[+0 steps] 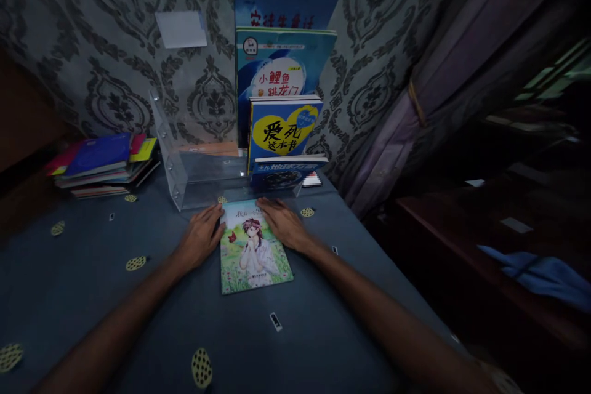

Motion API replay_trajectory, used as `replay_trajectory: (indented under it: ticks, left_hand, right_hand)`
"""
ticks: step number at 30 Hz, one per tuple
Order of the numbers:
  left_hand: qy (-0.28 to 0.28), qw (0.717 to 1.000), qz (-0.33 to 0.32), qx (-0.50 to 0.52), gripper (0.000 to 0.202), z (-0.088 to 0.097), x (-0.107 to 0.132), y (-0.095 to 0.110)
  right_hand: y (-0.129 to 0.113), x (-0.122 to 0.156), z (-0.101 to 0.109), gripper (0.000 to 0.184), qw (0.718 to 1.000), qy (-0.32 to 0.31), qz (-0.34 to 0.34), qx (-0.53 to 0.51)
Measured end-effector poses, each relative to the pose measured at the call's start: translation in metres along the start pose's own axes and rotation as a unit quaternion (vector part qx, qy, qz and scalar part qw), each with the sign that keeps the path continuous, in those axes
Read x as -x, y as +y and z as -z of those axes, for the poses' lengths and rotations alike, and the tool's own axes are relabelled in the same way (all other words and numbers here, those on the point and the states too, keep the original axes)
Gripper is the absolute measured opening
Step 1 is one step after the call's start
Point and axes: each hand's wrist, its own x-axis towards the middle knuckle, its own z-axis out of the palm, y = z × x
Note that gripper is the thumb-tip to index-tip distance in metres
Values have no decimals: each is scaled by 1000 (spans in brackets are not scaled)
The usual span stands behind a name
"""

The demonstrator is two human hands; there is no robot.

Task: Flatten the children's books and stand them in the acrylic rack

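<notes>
Well left of the fingers lay a stack of colourful books [101, 163], and just beyond the fingertips stood a clear plastic rack [168, 163]. The left hand [203, 233], thumb parted narrowly from its loosely straightened fingers, touched the upper left edge of a thin green illustrated paperback [253, 252], which lay flat between the hands, neither clearly nearer, its long axis running toward the rack. The right hand [285, 225] rested its loosely spread fingers at the paperback's upper right edge, with no firm grip visible.
</notes>
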Motion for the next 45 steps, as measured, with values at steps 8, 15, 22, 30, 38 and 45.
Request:
replay_trajectory:
  ticks: [8, 15, 22, 30, 38, 45]
  left_hand:
    - [-52, 998, -12, 20, 44, 8, 2, 1]
    - [-72, 992, -82, 56, 41, 36, 41, 25]
    - [-123, 982, -126, 75, 39, 71, 86, 65]
    - [-105, 982, -128, 91, 35, 68, 90, 67]
    - [-100, 982, -119, 106, 34, 67, 90, 67]
    - [-98, 983, -121, 100, 33, 67, 91, 68]
  right_hand:
    - [2, 2, -5, 42, 1000, 20, -9, -17]
    - [0, 2, -6, 42, 999, 21, -20, -21]
    - [-3, 1, -5, 43, 1000, 19, -20, -12]
    - [3, 6, -9, 44, 999, 24, 4, -34]
    - [-15, 73, 3, 47, 995, 27, 57, -79]
    - [-55, 143, 17, 47, 992, 43, 94, -73]
